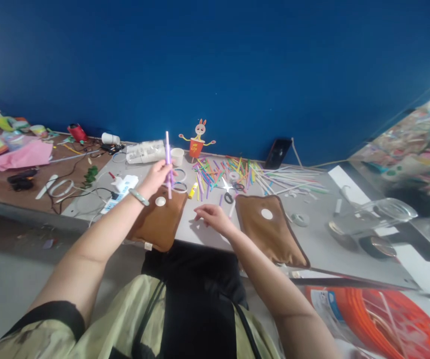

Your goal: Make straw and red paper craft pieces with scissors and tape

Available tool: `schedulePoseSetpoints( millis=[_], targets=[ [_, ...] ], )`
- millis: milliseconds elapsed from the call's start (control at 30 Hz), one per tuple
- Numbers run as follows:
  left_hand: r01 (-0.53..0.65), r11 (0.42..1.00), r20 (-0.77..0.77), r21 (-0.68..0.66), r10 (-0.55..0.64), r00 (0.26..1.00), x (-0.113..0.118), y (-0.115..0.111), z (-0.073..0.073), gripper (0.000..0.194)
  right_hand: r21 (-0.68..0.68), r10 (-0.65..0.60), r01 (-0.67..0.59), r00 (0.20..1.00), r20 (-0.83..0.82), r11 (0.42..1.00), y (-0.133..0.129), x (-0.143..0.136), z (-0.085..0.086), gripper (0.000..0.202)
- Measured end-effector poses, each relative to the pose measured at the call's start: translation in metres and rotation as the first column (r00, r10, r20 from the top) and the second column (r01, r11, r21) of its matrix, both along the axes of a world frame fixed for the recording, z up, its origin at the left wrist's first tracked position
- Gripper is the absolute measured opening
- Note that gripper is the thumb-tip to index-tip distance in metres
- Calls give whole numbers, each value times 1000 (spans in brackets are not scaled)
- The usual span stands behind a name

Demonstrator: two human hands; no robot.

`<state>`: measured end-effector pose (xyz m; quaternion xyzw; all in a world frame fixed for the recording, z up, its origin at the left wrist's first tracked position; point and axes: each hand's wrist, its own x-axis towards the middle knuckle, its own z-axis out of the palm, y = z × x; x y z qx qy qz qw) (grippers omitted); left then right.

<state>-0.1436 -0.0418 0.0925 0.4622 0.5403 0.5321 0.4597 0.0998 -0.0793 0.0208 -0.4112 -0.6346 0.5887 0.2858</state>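
Note:
My left hand (pixel 160 174) is closed round some purple straws (pixel 168 154), held upright above a brown pad (pixel 158 219). Just in front of the table edge side, between the two brown pads, my right hand (pixel 210 217) hovers low over the grey table (pixel 200 234), fingers partly curled and apart, holding nothing visible. Beyond it lie a small yellow tube (pixel 193 190), black-handled scissors (pixel 228 197) and a spread of coloured straws (pixel 215 174). A red cup figure with a rabbit head (pixel 196 145) stands by the blue wall.
Clear stacked cups (pixel 145 152) lie behind my left hand, near a white power strip (pixel 121 193). The second brown pad (pixel 270 229), a tape roll (pixel 300 219) and a glass pitcher (pixel 375 217) are at the right. A dark phone (pixel 278 153) leans on the wall.

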Motion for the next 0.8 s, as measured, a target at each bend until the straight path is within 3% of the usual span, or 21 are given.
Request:
schedulePoseSetpoints(
  millis=[133, 267, 400, 500, 633, 800],
  targets=[
    [-50, 971, -195, -232, 4, 981, -53, 15, -6, 35, 65, 113, -120, 988, 105, 991, -8, -1, -3, 25],
    [-102, 950, -418, -295, -32, 908, -76, 18, -29, 39, 298, 113, -189, 961, 254, 936, -19, -18, -1, 18],
    [-138, 934, -495, -328, -46, 868, -81, 21, -46, 34, 433, 131, -289, 924, 360, 854, -26, -34, 2, 20],
    [-159, 927, -544, -340, -56, 837, -81, 25, -53, 47, 469, 138, -345, 897, 420, 813, -27, -35, 0, 22],
    [-201, 928, -642, -314, -52, 765, -82, 32, -57, 67, 506, 85, -356, 872, 481, 786, -29, -22, -2, 21],
    [-185, 958, -789, -220, -64, 611, -82, 37, -55, 59, 528, 18, -316, 870, 493, 788, -36, 7, -5, 22]
  ],
)
